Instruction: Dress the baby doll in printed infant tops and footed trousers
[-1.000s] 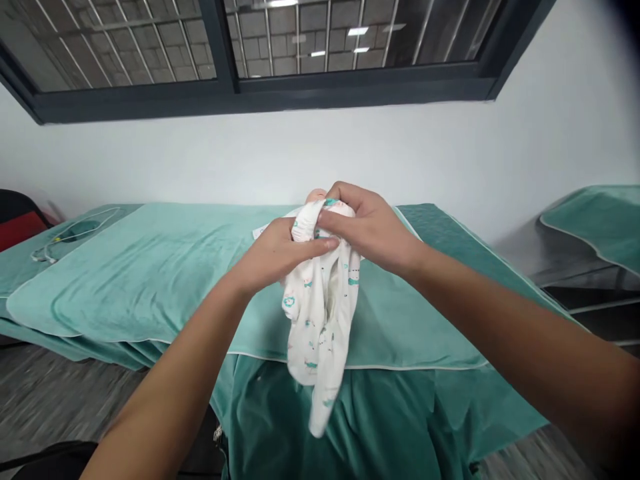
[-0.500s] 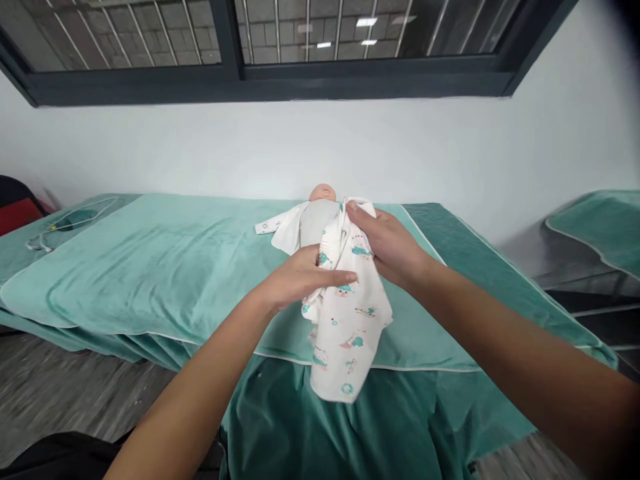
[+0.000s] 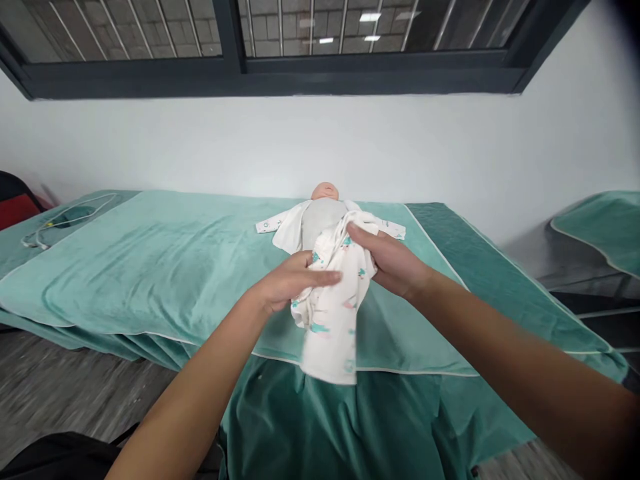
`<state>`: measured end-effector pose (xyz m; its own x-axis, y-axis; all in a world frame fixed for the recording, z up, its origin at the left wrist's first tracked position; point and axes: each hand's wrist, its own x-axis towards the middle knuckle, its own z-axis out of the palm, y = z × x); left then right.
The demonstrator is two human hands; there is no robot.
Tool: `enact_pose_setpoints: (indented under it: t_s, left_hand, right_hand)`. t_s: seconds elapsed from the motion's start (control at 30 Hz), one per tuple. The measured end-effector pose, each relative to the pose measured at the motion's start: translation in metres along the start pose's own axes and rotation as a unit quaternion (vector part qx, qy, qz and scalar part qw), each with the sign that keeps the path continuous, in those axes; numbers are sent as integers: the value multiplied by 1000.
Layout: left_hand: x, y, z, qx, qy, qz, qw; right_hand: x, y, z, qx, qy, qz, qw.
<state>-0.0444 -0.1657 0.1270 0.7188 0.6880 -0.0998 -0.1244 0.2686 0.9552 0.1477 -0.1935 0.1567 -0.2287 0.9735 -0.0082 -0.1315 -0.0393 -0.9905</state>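
Note:
Both of my hands hold a pair of white baby trousers (image 3: pixel 330 327) with a small green and pink print, bunched at the top and hanging down at the near end. My left hand (image 3: pixel 293 280) grips their left side, its thumb lying across the cloth. My right hand (image 3: pixel 393 257) pinches the gathered upper edge on the right. Just beyond, a baby doll (image 3: pixel 325 191) lies on its back on the bed. A white printed baby jacket (image 3: pixel 290 228) is spread open around it, sleeves out to both sides. The doll's lower body is hidden behind the trousers and my hands.
The bed has a light green cover (image 3: pixel 165 267) over a darker green sheet (image 3: pixel 450 233). A pale looped cord or tube (image 3: pixel 37 237) lies at its far left. Behind stand a white wall (image 3: pixel 210 147) and a dark window frame (image 3: pixel 280 83). Another green-covered surface (image 3: pixel 600 227) is at the right.
The trousers are more gathered at the top, and their hanging end has risen and shifted slightly left. My right hand has come lower, uncovering the jacket's right sleeve.

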Motion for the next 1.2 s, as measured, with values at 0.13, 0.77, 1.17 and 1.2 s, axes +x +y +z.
enact_pose_setpoints:
  t_s: [0.13, 0.77, 1.17, 1.2]
  left_hand:
    - [2, -5, -4, -57, 24, 23, 998]
    - [26, -11, -2, -75, 44, 48, 995]
    - [42, -44, 12, 377, 72, -21, 923]
    - [42, -46, 15, 422, 69, -14, 904]
  right_hand:
    - [-2, 3, -2, 38, 19, -17, 999]
    - [-12, 37, -23, 107, 52, -5, 993]
    - [-58, 103, -32, -111, 140, 161, 971]
    - [-59, 108, -32, -132, 155, 159, 966]
